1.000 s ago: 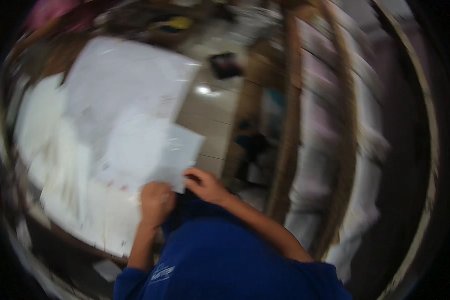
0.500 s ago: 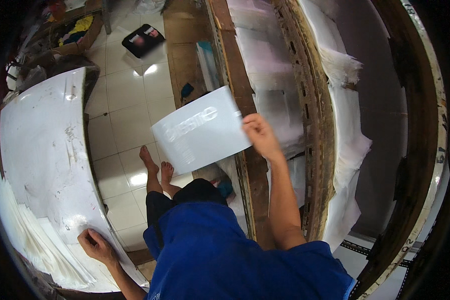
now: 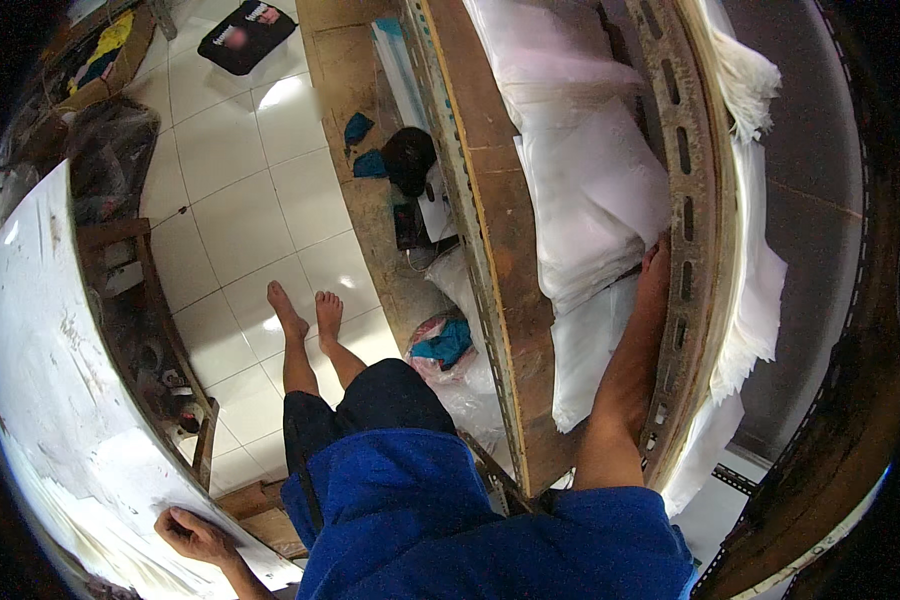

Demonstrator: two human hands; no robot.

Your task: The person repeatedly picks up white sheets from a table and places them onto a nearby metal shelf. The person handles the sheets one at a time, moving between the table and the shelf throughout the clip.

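Observation:
My left hand (image 3: 192, 532), with its fingers curled and nothing visible in them, rests on the near end of the white-topped table (image 3: 90, 440). To the right, my right arm reaches into a shelf beside a stack of white sheets (image 3: 580, 245). My right hand (image 3: 656, 256) is at the near edge of a loose, slanted sheet (image 3: 625, 165) on top of that stack. The slotted metal bar of the rack and the sheet hide most of its fingers, so its grip does not show.
A slotted metal rack bar (image 3: 682, 230) runs close along my right arm, with more sheets (image 3: 755, 270) beyond it. Left of the stack is a brown wooden board (image 3: 505, 230). A black cap (image 3: 410, 160) and a plastic bag (image 3: 450, 345) lie low down. A black bag (image 3: 245, 38) is on the tiled floor.
My right hand has moved right with the printed sheet, from over the floor to the stack in the shelf. My left hand stays on the table. The view has shifted right.

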